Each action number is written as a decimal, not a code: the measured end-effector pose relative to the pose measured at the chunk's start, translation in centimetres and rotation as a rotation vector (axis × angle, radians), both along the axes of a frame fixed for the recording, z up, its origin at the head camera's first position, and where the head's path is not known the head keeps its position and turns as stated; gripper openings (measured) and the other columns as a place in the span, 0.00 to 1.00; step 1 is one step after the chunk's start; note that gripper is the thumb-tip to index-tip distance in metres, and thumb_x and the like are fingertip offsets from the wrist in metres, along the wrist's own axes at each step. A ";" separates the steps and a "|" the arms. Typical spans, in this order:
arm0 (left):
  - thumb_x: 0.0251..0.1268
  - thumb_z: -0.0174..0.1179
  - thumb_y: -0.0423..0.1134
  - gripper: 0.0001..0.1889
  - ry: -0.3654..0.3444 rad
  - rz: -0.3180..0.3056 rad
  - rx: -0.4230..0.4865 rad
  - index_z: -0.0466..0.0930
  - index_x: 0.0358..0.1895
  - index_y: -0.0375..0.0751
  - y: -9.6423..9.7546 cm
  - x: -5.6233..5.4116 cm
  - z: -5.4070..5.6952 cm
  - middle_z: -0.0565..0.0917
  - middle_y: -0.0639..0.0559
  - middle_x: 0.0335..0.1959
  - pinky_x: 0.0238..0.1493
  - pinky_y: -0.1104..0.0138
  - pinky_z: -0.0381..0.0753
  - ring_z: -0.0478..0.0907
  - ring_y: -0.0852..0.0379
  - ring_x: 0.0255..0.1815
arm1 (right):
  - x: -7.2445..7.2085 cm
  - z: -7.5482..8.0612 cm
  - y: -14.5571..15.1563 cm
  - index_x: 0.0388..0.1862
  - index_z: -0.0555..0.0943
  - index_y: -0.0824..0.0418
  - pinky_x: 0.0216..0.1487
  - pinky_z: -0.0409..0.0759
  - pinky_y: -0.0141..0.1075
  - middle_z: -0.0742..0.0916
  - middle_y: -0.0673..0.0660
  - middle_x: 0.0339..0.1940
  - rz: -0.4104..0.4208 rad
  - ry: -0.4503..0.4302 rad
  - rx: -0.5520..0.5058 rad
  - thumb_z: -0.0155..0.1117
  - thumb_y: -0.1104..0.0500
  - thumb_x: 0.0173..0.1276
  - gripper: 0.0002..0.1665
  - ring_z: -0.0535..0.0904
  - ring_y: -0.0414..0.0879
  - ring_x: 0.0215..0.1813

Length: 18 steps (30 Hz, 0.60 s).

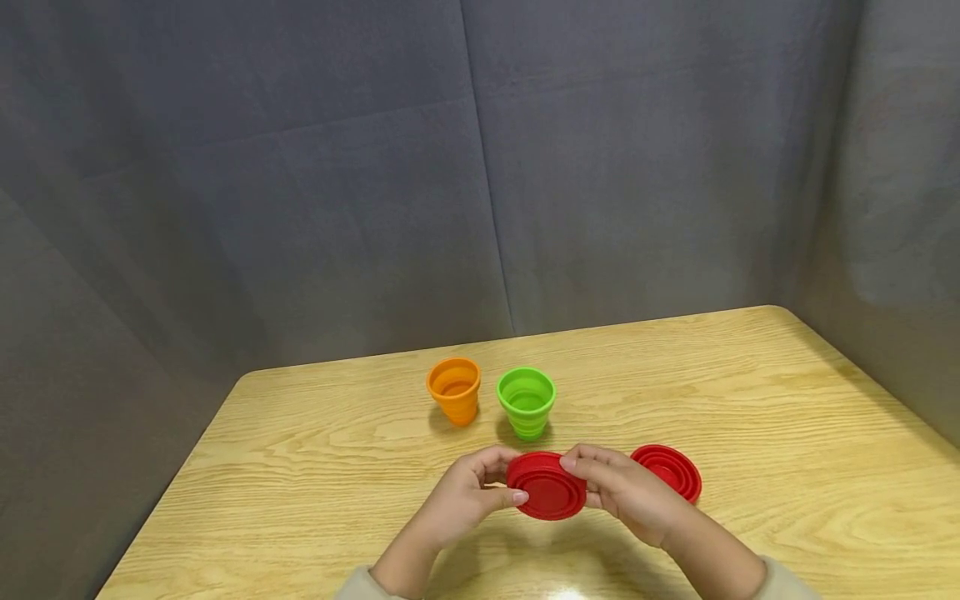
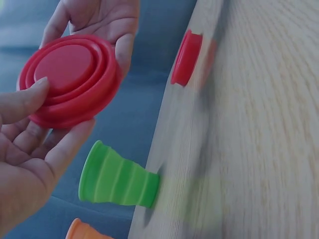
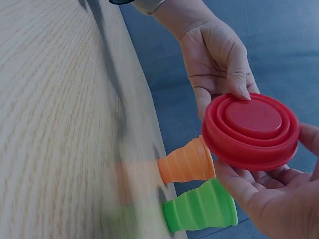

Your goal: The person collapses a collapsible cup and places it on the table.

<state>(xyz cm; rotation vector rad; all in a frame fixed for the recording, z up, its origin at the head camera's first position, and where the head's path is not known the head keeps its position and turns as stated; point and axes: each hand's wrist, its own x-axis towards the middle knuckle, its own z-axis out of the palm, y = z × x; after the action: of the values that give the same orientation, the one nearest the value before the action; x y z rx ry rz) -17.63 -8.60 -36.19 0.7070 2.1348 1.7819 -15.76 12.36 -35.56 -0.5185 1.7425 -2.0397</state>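
Note:
Between both hands, above the table's near side, is a collapsed red folding cup (image 1: 551, 493), tilted so that its ringed base faces me. My left hand (image 1: 468, 493) grips its left side, thumb over the flat rings and fingers along the rim. On the opposite side my right hand (image 1: 626, 490) holds the rim between thumb and fingers. In the left wrist view the cup's stepped rings (image 2: 65, 69) show plainly. A second flattened red piece (image 1: 667, 472) with similar rings lies on the table just behind my right hand.
An expanded orange cup (image 1: 455, 392) and an expanded green cup (image 1: 527, 402) stand upright side by side beyond my hands. The wooden table (image 1: 315, 467) has a grey cloth (image 1: 360, 208) hanging behind its far edge and at the sides.

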 end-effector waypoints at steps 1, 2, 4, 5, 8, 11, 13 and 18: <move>0.51 0.58 0.28 0.14 0.000 0.001 0.002 0.74 0.43 0.36 0.1 0.0 0.0 0.79 0.46 0.36 0.36 0.69 0.75 0.74 0.56 0.37 | 0.0 0.0 0.0 0.35 0.72 0.62 0.46 0.72 0.34 0.79 0.53 0.34 -0.004 -0.002 0.009 0.47 0.56 0.66 0.10 0.76 0.43 0.40; 0.51 0.58 0.28 0.14 -0.001 0.002 0.005 0.75 0.43 0.36 0.1 0.0 0.0 0.79 0.46 0.36 0.36 0.69 0.76 0.74 0.56 0.37 | 0.0 0.0 0.0 0.36 0.72 0.62 0.47 0.71 0.34 0.79 0.53 0.35 -0.009 -0.006 0.019 0.47 0.56 0.66 0.10 0.75 0.43 0.41; 0.51 0.58 0.27 0.13 0.000 0.002 0.014 0.74 0.43 0.36 0.1 0.1 0.0 0.79 0.46 0.37 0.37 0.68 0.76 0.75 0.56 0.38 | 0.0 0.0 0.1 0.38 0.72 0.64 0.48 0.70 0.33 0.79 0.54 0.37 -0.019 -0.019 0.040 0.48 0.56 0.65 0.12 0.74 0.44 0.42; 0.51 0.58 0.26 0.13 -0.002 0.003 0.019 0.74 0.42 0.36 0.2 0.1 0.0 0.79 0.46 0.37 0.38 0.68 0.76 0.75 0.56 0.38 | 0.0 0.0 0.1 0.39 0.72 0.66 0.49 0.70 0.33 0.79 0.54 0.37 -0.022 -0.024 0.048 0.49 0.56 0.64 0.13 0.74 0.45 0.43; 0.50 0.56 0.24 0.12 -0.007 0.003 0.042 0.74 0.41 0.34 0.2 0.1 0.0 0.78 0.45 0.37 0.38 0.68 0.76 0.75 0.56 0.38 | 0.1 0.1 0.0 0.45 0.70 0.71 0.50 0.68 0.34 0.78 0.56 0.40 -0.022 -0.033 0.074 0.51 0.56 0.63 0.19 0.72 0.46 0.45; 0.50 0.54 0.21 0.11 -0.006 -0.010 0.078 0.74 0.39 0.31 0.2 0.1 0.0 0.78 0.44 0.38 0.40 0.67 0.75 0.75 0.56 0.40 | 0.2 0.1 0.0 0.49 0.66 0.76 0.51 0.68 0.37 0.77 0.57 0.41 -0.010 -0.033 0.093 0.53 0.56 0.62 0.25 0.72 0.47 0.46; 0.51 0.53 0.20 0.10 0.006 -0.032 0.096 0.74 0.38 0.30 0.1 0.1 0.0 0.78 0.42 0.40 0.42 0.66 0.75 0.74 0.55 0.43 | 0.2 0.1 0.1 0.51 0.64 0.77 0.50 0.69 0.38 0.77 0.58 0.42 -0.004 -0.025 0.116 0.55 0.56 0.60 0.28 0.72 0.47 0.46; 0.51 0.52 0.20 0.08 0.053 -0.078 0.098 0.73 0.35 0.27 0.0 0.0 -0.1 0.76 0.40 0.44 0.49 0.64 0.70 0.71 0.54 0.50 | 0.3 0.1 0.0 0.55 0.61 0.76 0.47 0.69 0.38 0.76 0.60 0.44 -0.019 -0.013 0.191 0.60 0.57 0.56 0.34 0.71 0.49 0.46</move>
<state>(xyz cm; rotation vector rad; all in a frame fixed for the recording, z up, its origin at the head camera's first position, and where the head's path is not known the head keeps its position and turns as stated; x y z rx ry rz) -17.61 -8.64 -36.26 0.8582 2.0349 1.8561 -15.42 12.32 -35.46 -0.4284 1.9160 -1.8592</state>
